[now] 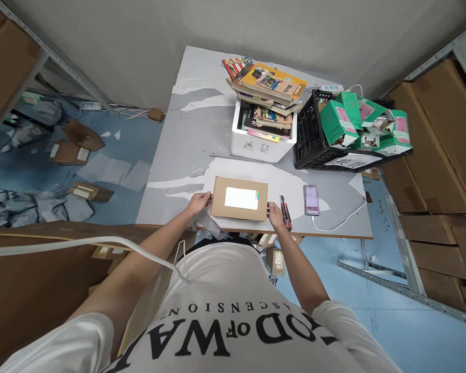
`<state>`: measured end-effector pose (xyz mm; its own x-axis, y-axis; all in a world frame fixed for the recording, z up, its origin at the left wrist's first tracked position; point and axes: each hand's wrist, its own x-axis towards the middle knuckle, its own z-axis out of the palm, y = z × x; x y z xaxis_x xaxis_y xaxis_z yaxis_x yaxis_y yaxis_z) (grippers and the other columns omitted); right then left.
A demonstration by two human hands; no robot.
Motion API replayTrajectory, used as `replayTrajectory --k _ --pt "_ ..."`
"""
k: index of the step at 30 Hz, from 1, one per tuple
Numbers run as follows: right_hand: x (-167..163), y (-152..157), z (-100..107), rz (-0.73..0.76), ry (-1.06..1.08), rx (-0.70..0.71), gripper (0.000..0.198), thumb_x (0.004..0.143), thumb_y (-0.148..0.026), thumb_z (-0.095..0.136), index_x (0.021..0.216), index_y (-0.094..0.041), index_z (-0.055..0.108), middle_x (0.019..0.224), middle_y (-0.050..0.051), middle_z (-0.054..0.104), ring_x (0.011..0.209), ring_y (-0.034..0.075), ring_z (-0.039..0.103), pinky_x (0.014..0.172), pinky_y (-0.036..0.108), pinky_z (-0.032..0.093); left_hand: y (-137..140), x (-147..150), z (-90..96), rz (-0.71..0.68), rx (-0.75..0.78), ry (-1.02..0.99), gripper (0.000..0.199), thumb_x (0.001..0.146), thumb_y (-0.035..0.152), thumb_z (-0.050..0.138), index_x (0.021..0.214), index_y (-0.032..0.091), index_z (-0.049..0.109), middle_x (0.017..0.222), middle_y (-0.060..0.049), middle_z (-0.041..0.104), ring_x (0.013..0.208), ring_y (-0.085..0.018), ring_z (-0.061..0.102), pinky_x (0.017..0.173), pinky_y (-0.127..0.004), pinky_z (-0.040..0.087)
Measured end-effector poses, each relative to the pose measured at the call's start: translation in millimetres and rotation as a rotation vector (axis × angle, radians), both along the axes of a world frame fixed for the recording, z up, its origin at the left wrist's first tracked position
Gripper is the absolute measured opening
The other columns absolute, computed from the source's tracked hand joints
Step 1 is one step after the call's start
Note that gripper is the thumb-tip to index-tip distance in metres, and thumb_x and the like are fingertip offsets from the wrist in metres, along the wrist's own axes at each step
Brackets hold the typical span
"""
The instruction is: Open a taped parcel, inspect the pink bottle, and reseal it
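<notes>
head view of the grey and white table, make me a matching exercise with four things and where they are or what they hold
1. brown rectangular cardboard box
2. red-and-black utility knife
3. white rectangular bin
4. black plastic crate

A. contains green cardboard cartons
B. between the left hand and right hand
C. has stacked books
D. between the right hand and the rectangular phone

Pairs: 1-B, 2-D, 3-C, 4-A

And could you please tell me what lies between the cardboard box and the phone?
The head view shows the right hand at the right end of the cardboard box, then a red-and-black utility knife, before the phone.
</notes>
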<state>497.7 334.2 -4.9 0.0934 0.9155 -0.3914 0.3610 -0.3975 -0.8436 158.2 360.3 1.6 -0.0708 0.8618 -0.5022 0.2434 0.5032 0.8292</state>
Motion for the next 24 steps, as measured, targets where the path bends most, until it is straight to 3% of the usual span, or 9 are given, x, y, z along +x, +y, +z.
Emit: replayTrajectory --k 3,6,9,12,15,19,24 --pt "8.8 -17.1 -13.2 -0.002 0.001 0.0 0.038 0.084 -0.034 0.04 0.116 -0.017 0.054 0.12 0.013 0.061 0.098 0.019 0.064 0.087 0.036 0.051 -16.2 -8.8 -8.1 -0.009 0.018 -0.016 0.059 0.063 0.059 0.064 0.099 0.013 0.07 0.098 -0.013 0.073 0.091 -0.026 0.068 0.082 -0.038 0.051" --pt "14.1 -34.2 -21.6 0.122 -0.023 0.04 0.054 0.075 -0.024 0.052 0.129 -0.019 0.048 0.132 0.013 0.055 0.112 0.021 0.06 0.096 0.04 0.048 -35.0 -16.9 -12.2 -0.197 0.081 0.047 0.06 0.056 0.051 0.071 0.105 0.016 0.07 0.101 -0.011 0.073 0.102 -0.031 0.065 0.089 -0.041 0.05" --pt "9.9 -42.7 -21.8 0.212 0.009 0.057 0.062 0.072 -0.026 0.06 0.132 -0.019 0.045 0.132 0.013 0.055 0.115 0.023 0.057 0.1 0.043 0.045 -46.4 -18.5 -13.7 -0.413 0.167 0.129 0.052 0.06 0.048 0.07 0.105 0.021 0.07 0.107 -0.008 0.073 0.106 -0.034 0.063 0.092 -0.041 0.048" --pt "0.8 -43.4 -15.8 0.18 0.056 0.011 0.057 0.073 -0.034 0.064 0.125 -0.018 0.048 0.123 0.014 0.061 0.108 0.024 0.06 0.099 0.044 0.046 -49.0 -14.0 -12.0 -0.493 0.198 0.19 0.043 0.07 0.048 0.062 0.103 0.022 0.071 0.109 -0.006 0.072 0.106 -0.033 0.063 0.093 -0.039 0.047" --pt "-3.0 -40.6 -5.3 0.147 0.166 0.009 0.056 0.073 -0.042 0.065 0.121 -0.02 0.047 0.124 0.013 0.06 0.111 0.023 0.058 0.099 0.041 0.045 -47.9 -8.7 -3.3 -0.489 0.216 0.204 0.044 0.074 0.05 0.057 0.102 0.02 0.071 0.103 -0.006 0.073 0.1 -0.03 0.064 0.089 -0.036 0.047" --pt "2.7 -27.4 19.4 0.168 0.196 0.104 0.045 0.079 -0.049 0.056 0.115 -0.021 0.048 0.12 0.011 0.061 0.113 0.022 0.057 0.098 0.038 0.044 -39.6 -1.3 23.3 -0.393 0.263 0.273 0.047 0.081 0.054 0.048 0.096 0.016 0.071 0.085 -0.004 0.072 0.078 -0.022 0.063 0.074 -0.029 0.047" --pt "6.6 5.2 51.2 0.204 -0.199 0.084 0.042 0.087 -0.057 0.037 0.095 -0.021 0.055 0.094 0.009 0.067 0.091 0.023 0.061 0.085 0.036 0.046 -10.8 13.3 56.9 -0.248 0.294 0.461 0.058 0.085 0.059 0.039 0.068 0.013 0.069 0.057 0.0 0.055 0.064 -0.016 0.054 0.06 -0.024 0.035"
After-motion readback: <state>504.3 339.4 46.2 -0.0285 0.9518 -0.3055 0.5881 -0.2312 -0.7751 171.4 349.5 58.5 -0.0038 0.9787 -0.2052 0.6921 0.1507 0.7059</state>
